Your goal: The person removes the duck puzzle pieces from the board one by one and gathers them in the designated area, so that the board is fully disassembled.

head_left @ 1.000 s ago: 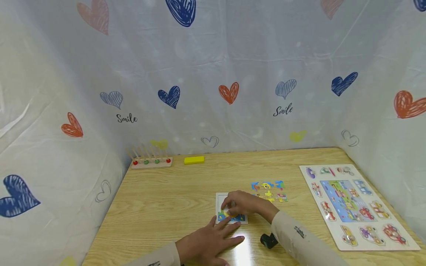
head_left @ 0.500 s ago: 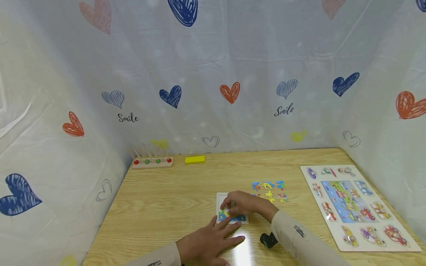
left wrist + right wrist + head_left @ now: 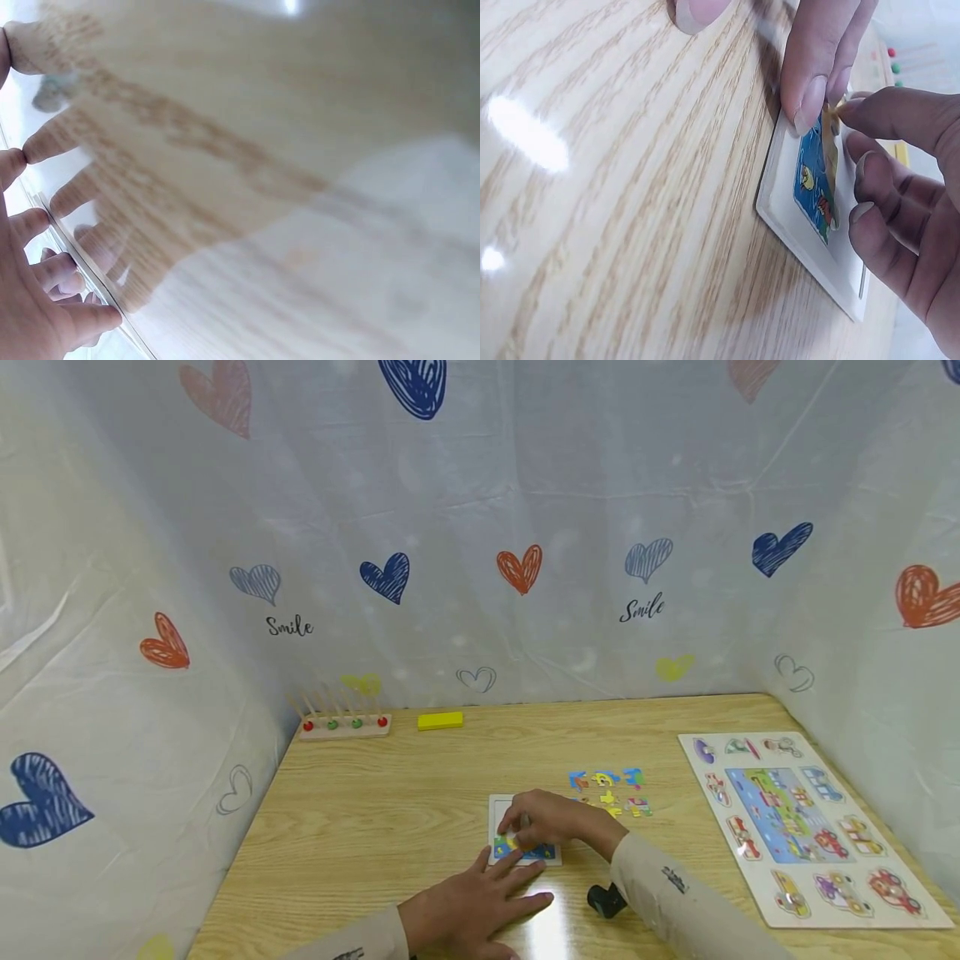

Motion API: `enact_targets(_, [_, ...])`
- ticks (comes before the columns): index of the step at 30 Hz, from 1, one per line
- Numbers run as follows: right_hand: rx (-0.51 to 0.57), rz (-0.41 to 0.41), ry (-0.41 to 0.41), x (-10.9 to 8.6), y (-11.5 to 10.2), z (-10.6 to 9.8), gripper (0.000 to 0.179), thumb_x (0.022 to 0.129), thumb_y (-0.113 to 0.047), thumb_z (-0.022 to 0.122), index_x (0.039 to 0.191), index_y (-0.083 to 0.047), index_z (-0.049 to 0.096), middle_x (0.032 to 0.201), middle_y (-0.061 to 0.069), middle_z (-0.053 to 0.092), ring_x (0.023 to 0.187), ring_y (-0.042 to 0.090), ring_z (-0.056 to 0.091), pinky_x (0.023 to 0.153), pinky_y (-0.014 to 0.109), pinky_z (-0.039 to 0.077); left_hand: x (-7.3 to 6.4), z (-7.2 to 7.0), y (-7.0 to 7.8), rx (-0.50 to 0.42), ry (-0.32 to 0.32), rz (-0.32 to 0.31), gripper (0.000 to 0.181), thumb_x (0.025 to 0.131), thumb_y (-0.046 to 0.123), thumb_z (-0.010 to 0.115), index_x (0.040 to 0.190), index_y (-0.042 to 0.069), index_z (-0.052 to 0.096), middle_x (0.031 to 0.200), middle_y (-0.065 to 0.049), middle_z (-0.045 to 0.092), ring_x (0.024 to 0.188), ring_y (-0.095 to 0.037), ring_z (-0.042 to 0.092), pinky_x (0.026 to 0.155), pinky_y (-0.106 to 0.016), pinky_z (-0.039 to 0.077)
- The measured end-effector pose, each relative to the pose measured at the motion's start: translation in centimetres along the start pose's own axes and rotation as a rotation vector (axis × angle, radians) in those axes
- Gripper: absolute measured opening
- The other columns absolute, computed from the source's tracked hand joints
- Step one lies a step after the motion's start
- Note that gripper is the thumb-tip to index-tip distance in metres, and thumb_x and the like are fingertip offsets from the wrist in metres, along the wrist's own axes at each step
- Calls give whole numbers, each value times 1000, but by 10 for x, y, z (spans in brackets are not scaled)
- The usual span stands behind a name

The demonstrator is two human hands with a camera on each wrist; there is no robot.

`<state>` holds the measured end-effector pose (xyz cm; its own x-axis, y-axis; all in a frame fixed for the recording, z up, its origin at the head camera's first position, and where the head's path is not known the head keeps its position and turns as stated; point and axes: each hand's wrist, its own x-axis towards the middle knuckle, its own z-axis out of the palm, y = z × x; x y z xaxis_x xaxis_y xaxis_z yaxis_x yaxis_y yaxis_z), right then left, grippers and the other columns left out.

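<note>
A small white-framed jigsaw puzzle board (image 3: 492,817) lies on the table, its lower part filled with blue and yellow pieces. My left hand (image 3: 474,906) is spread flat, fingertips resting on the board's near edge; the left wrist view shows those fingers (image 3: 56,270) along the rim. Over the board, my right hand (image 3: 553,818) has its fingers bent. The right wrist view shows its thumb and fingers (image 3: 889,120) pinching a small yellow puzzle piece (image 3: 832,118), partly hidden by the left fingertips. Several loose puzzle pieces (image 3: 606,778) lie just beyond the right hand.
A large knobbed picture board (image 3: 759,870) lies at the right. At the back left stand a wooden peg rack (image 3: 345,732) with red and green beads and a yellow block (image 3: 440,721). A small black object (image 3: 606,902) sits beside the right sleeve. Heart-printed curtains enclose the table.
The head view has shifted very slightly. Both hands keep nearly the same positions on the puzzle board.
</note>
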<state>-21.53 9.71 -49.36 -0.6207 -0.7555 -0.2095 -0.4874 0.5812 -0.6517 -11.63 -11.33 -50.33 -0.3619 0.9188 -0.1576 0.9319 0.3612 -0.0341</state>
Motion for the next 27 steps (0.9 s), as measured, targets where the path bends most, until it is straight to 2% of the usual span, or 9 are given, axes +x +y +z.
enact_targets(12, [-57, 7, -21, 5, -1, -1, 22, 90, -10, 70, 107, -22, 73, 99, -9, 62, 85, 2, 55, 76, 23, 49, -1, 2, 2, 14, 71, 13, 73, 101, 67, 31, 160, 26, 26, 167, -9, 21, 153, -36, 23, 103, -58, 47])
enact_targets(17, [-52, 23, -21, 3, -4, -2, 19, 88, -10, 71, 103, -22, 73, 102, -8, 62, 88, 4, 55, 78, 25, 49, -1, 1, 2, 14, 68, 12, 73, 101, 67, 31, 161, 26, 26, 167, -9, 21, 153, -36, 24, 102, -58, 47])
enact_targets(22, [-75, 7, -5, 1, -2, -2, 25, 89, -11, 72, 112, -20, 76, 101, -8, 62, 89, 3, 54, 78, 24, 49, -1, 0, 2, 46, 58, 13, 73, 100, 68, 32, 160, 25, 27, 167, -9, 24, 152, -35, 27, 102, -56, 48])
enact_targets(27, [-62, 1, -4, 1, 0, -3, 27, 89, -9, 72, 114, -18, 78, 99, -8, 63, 85, 2, 53, 74, 22, 48, 0, -1, 1, 33, 10, 4, 74, 100, 68, 31, 161, 27, 23, 168, -7, 20, 152, -34, 26, 105, -56, 46])
